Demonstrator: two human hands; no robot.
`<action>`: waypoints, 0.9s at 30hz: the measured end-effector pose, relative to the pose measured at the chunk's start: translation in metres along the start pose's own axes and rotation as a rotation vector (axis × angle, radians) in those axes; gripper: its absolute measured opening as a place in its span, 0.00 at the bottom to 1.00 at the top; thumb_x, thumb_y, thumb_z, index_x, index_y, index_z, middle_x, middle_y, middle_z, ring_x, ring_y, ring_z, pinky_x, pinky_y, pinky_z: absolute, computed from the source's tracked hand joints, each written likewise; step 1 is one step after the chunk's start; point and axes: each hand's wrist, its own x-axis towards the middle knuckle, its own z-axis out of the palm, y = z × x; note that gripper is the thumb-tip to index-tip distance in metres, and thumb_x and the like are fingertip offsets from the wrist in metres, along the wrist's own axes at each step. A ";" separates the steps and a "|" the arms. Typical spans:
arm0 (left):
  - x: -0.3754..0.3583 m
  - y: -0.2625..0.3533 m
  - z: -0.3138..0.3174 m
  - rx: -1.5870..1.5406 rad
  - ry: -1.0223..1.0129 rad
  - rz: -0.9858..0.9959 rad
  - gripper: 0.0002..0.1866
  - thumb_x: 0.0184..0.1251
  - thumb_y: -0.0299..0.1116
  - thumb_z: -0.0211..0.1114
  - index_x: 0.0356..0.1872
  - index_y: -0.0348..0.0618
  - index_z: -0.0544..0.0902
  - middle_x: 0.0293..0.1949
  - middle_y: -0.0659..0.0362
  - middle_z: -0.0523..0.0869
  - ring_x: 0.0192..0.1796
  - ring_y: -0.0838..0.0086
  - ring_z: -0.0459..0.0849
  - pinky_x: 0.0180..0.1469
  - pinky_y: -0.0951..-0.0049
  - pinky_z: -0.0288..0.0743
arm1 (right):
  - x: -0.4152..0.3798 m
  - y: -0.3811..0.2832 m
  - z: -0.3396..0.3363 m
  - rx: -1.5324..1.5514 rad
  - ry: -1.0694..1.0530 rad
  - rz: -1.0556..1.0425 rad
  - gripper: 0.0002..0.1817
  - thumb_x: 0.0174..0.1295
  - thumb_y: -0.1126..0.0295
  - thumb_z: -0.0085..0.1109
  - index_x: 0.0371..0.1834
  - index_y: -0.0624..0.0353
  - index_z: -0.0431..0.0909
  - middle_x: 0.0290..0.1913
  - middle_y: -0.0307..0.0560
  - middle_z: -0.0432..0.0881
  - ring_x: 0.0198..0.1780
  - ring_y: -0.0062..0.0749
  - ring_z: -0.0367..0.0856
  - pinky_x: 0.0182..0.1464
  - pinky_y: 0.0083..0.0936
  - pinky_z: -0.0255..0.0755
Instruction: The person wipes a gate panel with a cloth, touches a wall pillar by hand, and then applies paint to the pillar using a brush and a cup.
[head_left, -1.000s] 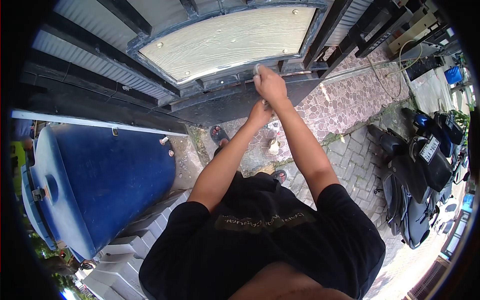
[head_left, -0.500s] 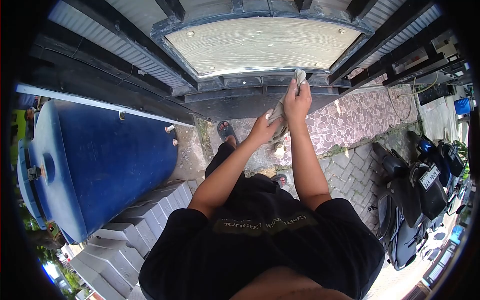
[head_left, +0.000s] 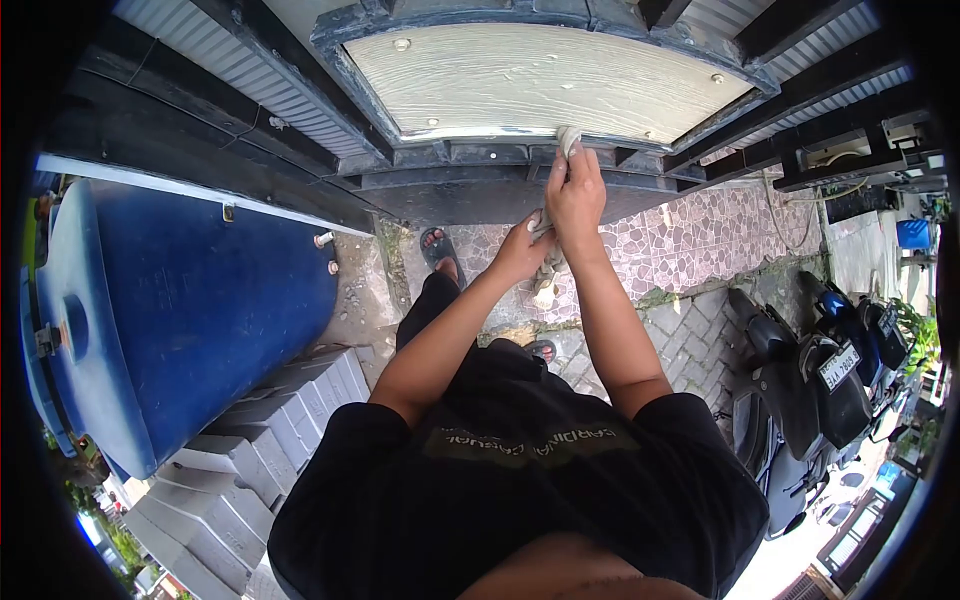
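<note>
A greyish cloth [head_left: 545, 272] is bunched between my two hands and hangs below them. My right hand [head_left: 577, 200] is closed on its upper part, with a wrapped end of the cloth sticking up past the fingertips against the lower edge of a cream wood-grain panel [head_left: 540, 85]. Lower and to the left, my left hand [head_left: 524, 250] grips the cloth's other part, close to my right wrist. The panel sits in a dark metal frame [head_left: 370, 105] and has a bolt near each corner.
On the left lies a big blue tank [head_left: 215, 310], with grey blocks [head_left: 225, 490] stacked below it. Parked motorcycles [head_left: 830, 375] stand at the right on grey paving. Patterned tiles [head_left: 690, 235] cover the ground beneath the black gate [head_left: 450, 200].
My right hand and the cloth's end have shifted left along the panel's lower edge. My left hand has moved slightly left too. The camera view has shifted a little.
</note>
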 end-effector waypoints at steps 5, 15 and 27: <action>-0.009 -0.008 -0.017 0.046 0.014 0.011 0.15 0.65 0.31 0.56 0.50 0.37 0.73 0.43 0.50 0.82 0.47 0.66 0.81 0.50 0.70 0.71 | -0.005 -0.023 0.010 0.029 -0.113 -0.001 0.13 0.60 0.71 0.54 0.48 0.59 0.74 0.35 0.48 0.75 0.31 0.49 0.77 0.28 0.39 0.72; -0.022 -0.028 -0.050 -0.082 0.149 -0.097 0.14 0.62 0.23 0.56 0.50 0.36 0.74 0.44 0.59 0.81 0.45 0.78 0.77 0.47 0.76 0.71 | -0.013 -0.060 0.044 0.077 -0.186 -0.036 0.16 0.59 0.70 0.54 0.51 0.59 0.73 0.35 0.48 0.75 0.30 0.48 0.79 0.28 0.39 0.74; -0.068 -0.035 -0.084 0.008 0.370 -0.232 0.15 0.62 0.29 0.60 0.48 0.32 0.76 0.40 0.55 0.84 0.44 0.76 0.80 0.46 0.76 0.72 | -0.044 -0.075 0.059 0.730 -0.378 0.072 0.10 0.64 0.69 0.52 0.46 0.59 0.77 0.37 0.43 0.81 0.33 0.36 0.80 0.36 0.30 0.73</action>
